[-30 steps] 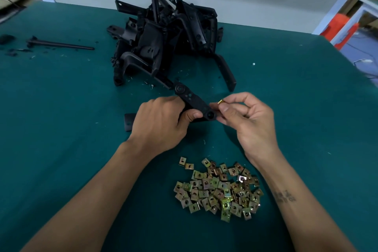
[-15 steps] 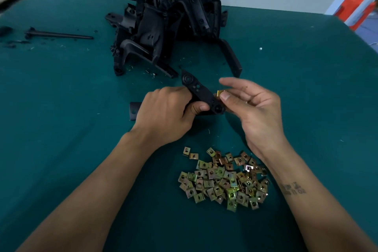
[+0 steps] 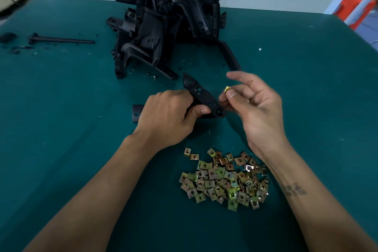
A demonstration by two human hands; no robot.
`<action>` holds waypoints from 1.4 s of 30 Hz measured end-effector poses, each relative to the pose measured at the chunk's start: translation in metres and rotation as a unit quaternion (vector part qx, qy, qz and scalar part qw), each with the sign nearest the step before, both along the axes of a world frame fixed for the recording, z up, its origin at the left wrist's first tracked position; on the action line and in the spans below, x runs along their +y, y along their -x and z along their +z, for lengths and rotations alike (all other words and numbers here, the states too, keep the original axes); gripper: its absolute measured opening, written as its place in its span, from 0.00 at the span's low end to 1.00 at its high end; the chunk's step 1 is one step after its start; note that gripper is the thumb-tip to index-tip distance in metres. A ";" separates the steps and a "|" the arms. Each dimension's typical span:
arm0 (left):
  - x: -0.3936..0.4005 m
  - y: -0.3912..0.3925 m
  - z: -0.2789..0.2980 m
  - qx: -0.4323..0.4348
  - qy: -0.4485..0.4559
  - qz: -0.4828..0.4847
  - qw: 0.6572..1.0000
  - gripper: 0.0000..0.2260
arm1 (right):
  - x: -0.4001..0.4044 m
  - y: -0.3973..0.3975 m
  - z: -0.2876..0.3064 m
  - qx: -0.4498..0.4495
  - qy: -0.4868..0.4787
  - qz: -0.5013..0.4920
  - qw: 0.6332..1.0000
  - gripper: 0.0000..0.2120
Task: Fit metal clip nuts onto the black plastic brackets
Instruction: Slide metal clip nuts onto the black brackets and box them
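Note:
My left hand (image 3: 169, 114) grips a black plastic bracket (image 3: 201, 96) near the middle of the table, its round end pointing away from me. Just to its right, my right hand (image 3: 255, 108) pinches one brass-coloured clip nut (image 3: 227, 89) between thumb and a finger, with the index finger stretched out above it. The nut is close to the bracket's right edge but apart from it. A loose heap of several clip nuts (image 3: 225, 180) lies on the cloth below my hands.
A tangled pile of black brackets (image 3: 163, 26) stands at the back centre of the green table (image 3: 61, 129). A black rod (image 3: 61, 39) and dark debris lie at the far left. An orange object (image 3: 357, 6) sits off the table's right corner.
My right hand has drawn the clip nut a little away from the bracket's end and spread its fingers. The left hand keeps its grip on the bracket.

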State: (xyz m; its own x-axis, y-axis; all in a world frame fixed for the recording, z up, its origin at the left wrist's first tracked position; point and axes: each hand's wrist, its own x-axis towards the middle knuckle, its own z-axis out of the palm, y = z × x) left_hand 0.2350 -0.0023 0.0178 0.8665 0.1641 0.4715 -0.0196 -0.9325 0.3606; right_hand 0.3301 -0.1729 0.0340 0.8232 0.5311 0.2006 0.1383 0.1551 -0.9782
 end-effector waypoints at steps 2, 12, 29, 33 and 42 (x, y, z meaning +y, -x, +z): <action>0.000 0.000 0.000 -0.004 0.000 -0.002 1.000 0.28 | -0.001 0.000 0.000 -0.018 0.004 -0.001 1.000 0.18; 0.000 -0.001 0.000 0.021 -0.010 0.014 1.000 0.18 | 0.001 0.004 0.001 -0.002 0.028 -0.010 1.000 0.06; -0.002 0.000 -0.001 -0.015 0.000 0.023 1.000 0.22 | 0.002 0.009 0.006 0.043 -0.006 -0.005 0.999 0.14; -0.002 0.000 0.000 -0.016 -0.001 0.032 0.999 0.23 | 0.002 0.008 0.005 0.037 -0.002 -0.010 0.999 0.11; -0.002 0.000 0.000 -0.034 -0.007 0.042 0.999 0.22 | 0.001 0.006 0.003 -0.007 0.015 -0.034 0.999 0.07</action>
